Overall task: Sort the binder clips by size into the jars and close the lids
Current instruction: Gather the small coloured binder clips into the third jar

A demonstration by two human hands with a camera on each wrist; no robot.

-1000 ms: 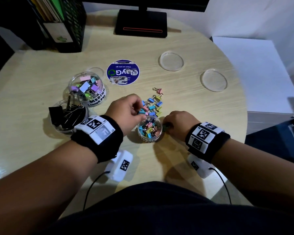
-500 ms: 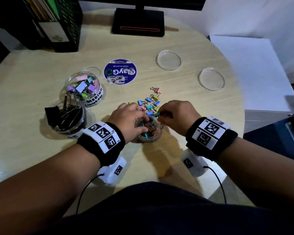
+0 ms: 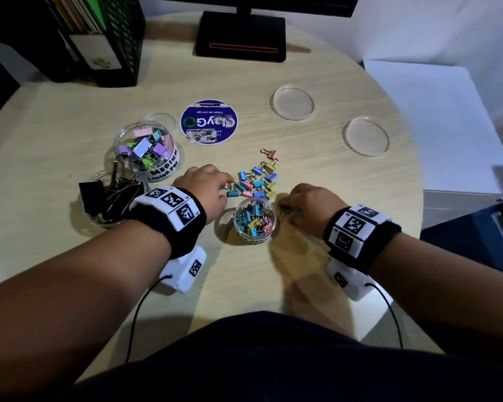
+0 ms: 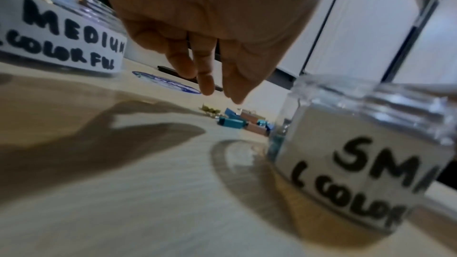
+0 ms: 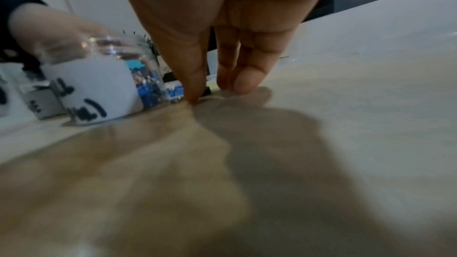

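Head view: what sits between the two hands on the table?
In the head view, the open small jar of colourful clips stands between the left hand and right hand; loose small clips lie just beyond it.

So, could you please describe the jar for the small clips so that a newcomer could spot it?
On the round wooden table, find the person's hands. The small jar stands between them, the smallest of three, lidless, holding tiny pastel clips.
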